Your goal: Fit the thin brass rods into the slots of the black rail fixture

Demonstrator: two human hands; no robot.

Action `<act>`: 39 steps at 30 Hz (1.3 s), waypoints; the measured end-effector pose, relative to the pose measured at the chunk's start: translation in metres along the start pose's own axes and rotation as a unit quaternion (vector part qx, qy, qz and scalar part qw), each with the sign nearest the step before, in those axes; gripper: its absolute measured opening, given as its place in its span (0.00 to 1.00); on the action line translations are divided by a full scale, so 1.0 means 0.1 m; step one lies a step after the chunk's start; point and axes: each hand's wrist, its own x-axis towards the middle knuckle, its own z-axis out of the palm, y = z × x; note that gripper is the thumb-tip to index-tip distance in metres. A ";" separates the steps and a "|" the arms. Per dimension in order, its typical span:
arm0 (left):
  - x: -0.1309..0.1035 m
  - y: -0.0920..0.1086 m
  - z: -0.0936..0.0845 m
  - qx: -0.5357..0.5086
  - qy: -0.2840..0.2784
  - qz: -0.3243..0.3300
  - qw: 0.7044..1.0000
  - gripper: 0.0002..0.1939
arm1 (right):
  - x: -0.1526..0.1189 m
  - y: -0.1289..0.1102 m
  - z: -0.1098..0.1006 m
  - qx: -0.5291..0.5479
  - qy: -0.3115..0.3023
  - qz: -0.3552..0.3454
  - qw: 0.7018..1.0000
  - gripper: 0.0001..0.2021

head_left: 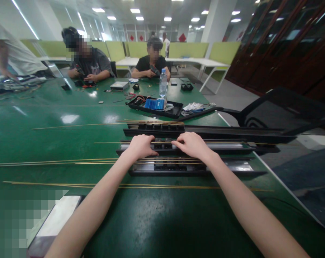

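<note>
A long black channel [227, 146] with a pale inner strip lies crosswise on the green table. Small black blocks [163, 144] sit in it between my hands. My left hand [141, 146] curls around the channel beside the blocks, thumb on the near side and fingers on the far side. A thin brass-coloured rod [111, 143] runs lengthwise over the blocks. My right hand [192, 144] closes its fingertips on that rod at the blocks' right end. Another black channel [232, 172] with blocks and rods lies nearer me, and a third channel [218, 132] lies farther away.
Loose brass-coloured rods [151, 186] lie on the near table [151, 222]. Beyond the channels stand a black tray [173, 111] with a blue item, a water bottle [163, 83] and gloves [193, 108]. A black chair [281, 111] is at right. Several people work across the table.
</note>
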 end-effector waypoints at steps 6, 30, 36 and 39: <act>0.00 0.01 -0.01 0.001 -0.003 -0.001 1.000 0.39 | -0.01 0.00 0.00 -0.002 -0.001 0.006 1.000 0.24; 0.00 0.02 -0.01 0.007 0.004 0.006 1.000 0.39 | 0.05 -0.10 -0.01 0.011 -0.003 -0.008 1.000 0.24; 0.00 0.03 -0.03 0.006 -0.008 -0.003 1.000 0.39 | 0.06 -0.10 0.00 0.018 -0.016 -0.004 1.000 0.23; -0.01 0.04 -0.03 0.007 -0.009 -0.005 1.000 0.39 | 0.06 -0.11 0.00 0.023 -0.018 -0.002 1.000 0.23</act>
